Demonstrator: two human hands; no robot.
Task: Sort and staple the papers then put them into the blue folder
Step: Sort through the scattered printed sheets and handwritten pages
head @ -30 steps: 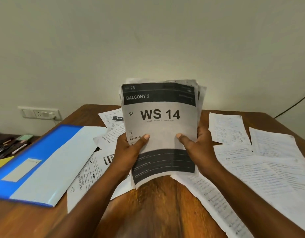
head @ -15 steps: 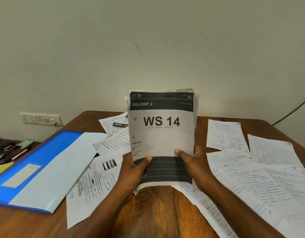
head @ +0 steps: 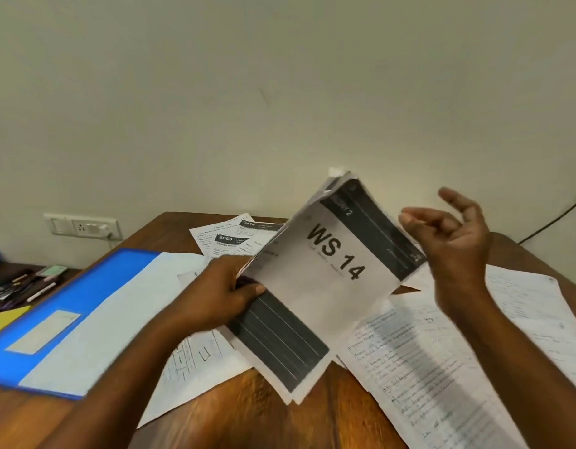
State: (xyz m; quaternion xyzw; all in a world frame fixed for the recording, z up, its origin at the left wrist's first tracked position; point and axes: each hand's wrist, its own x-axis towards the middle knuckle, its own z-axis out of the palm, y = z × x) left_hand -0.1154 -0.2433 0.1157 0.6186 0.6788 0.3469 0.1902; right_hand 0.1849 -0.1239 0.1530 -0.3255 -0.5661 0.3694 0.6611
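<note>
Nearest to me, the wooden table (head: 247,416) is showing bare between my forearms, with handwritten sheets (head: 419,361) lying loose across its right side. Just beyond, my left hand (head: 221,293) is gripping the stack of printed papers (head: 315,286) alone at its left edge, thumb pressed on the front sheet marked "WS 14". The stack is tilting so its top leans to the right, and its lower corner is hanging just above the table. My right hand (head: 455,234) is hovering beside the stack's top right corner, fingers loosely curled and spread, gripping nothing.

To the left, the blue folder (head: 85,306) is lying open and flat on the table; I am seeing a pale sheet (head: 95,332) resting on its inner face, with a label on the blue flap. More printed pages (head: 228,238) are lying behind my left hand, toward the far edge. Off the table's left side, pens (head: 24,286) and a yellow pad (head: 8,319) are sitting on a lower dark surface. Farthest back, a wall socket (head: 82,225) is set in the pale wall.

Half a second ago both hands were holding the stack upright by its bottom; now the right one is letting go and the stack is swinging sideways.
</note>
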